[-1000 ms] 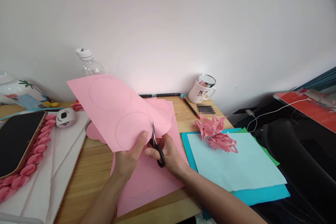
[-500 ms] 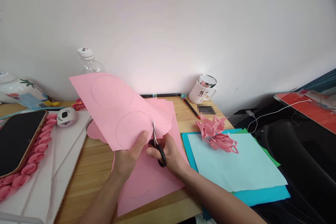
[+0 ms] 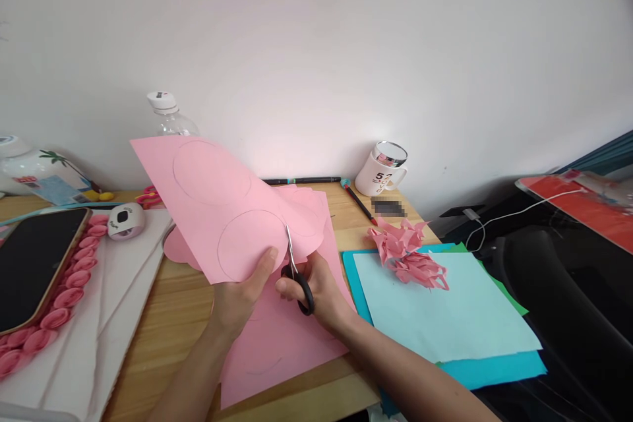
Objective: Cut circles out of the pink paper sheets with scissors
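Raised above the desk is a sheet of pink paper (image 3: pixel 208 211) with several circles drawn on it. My left hand (image 3: pixel 242 297) grips its lower edge, thumb on top and the other fingers hidden behind. In my right hand (image 3: pixel 316 290) is a pair of scissors (image 3: pixel 299 280) with black handles, fingers closed round the loops. The blades touch the paper at the right edge of the lower drawn circle. Another pink sheet (image 3: pixel 267 362) with pencil arcs lies flat below both hands. Partly behind the raised paper rest pink cut pieces (image 3: pixel 180 247).
Crumpled pink scraps (image 3: pixel 410 254) lie on light blue paper (image 3: pixel 450 310) at the right. A white mug (image 3: pixel 380 171) and pens (image 3: pixel 359 201) stand or lie near the wall. To the left are a phone (image 3: pixel 39 264), a white board (image 3: pixel 119 303) and a clear bottle (image 3: pixel 173 120).
Almost nothing differs. The raised paper and the scissors have shifted very slightly; both hands keep their holds.
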{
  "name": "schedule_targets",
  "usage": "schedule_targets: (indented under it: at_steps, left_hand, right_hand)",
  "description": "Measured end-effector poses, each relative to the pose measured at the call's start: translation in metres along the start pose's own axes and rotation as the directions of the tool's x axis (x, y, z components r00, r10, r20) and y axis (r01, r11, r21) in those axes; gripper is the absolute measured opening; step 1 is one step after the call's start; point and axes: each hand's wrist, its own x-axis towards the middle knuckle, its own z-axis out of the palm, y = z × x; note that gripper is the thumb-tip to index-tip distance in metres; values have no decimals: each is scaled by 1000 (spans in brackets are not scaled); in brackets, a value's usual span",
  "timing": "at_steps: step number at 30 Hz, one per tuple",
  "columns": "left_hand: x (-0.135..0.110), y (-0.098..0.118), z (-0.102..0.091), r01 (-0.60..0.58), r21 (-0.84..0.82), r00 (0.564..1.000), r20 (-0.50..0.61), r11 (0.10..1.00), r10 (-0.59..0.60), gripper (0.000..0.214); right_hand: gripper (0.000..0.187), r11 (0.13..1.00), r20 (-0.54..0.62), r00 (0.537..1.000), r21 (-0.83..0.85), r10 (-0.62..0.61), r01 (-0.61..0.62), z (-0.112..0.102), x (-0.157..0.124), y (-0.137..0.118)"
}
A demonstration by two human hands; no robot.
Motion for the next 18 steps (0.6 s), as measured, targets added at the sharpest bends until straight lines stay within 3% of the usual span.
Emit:
schedule_targets:
  at_steps: [18]
  left_hand:
    - [1, -14, -4, -18, -104, 998, 51, 994, 23, 47]
  right_hand:
    - [61, 997, 15, 999, -65, -43, 44, -3, 1, 3]
